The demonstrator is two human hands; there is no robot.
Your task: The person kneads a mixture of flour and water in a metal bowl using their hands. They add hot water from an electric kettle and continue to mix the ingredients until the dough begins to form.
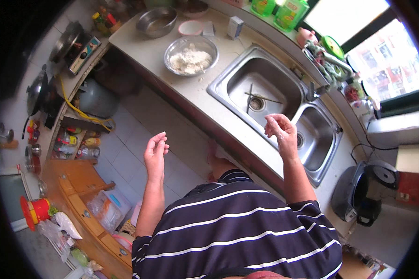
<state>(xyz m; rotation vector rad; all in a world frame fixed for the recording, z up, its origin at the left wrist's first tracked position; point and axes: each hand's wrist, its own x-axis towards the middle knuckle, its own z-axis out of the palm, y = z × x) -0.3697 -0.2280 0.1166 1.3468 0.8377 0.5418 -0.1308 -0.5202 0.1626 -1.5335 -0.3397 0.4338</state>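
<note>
My left hand (156, 153) is raised over the tiled floor, fingers half curled, with nothing seen in it. My right hand (281, 130), dusted with white flour-like powder, hangs above the front rim of the double sink; its fingers are bent inward and whether they touch is hard to tell. A metal bowl (191, 55) of crumbly, floury dough stands on the counter left of the sink, touched by neither hand. Beyond it are a small white bowl with a pink rim (190, 28), a larger steel basin (156, 22) and a small white box (235, 27).
The steel double sink (230, 74) has two crossed dark sticks in its larger basin, beside the faucet (312, 92). Green detergent bottles (290, 14) line the windowsill. A black appliance (349, 193) stands to the right. At left are a gas cylinder (96, 97) and an open wooden cabinet (80, 176).
</note>
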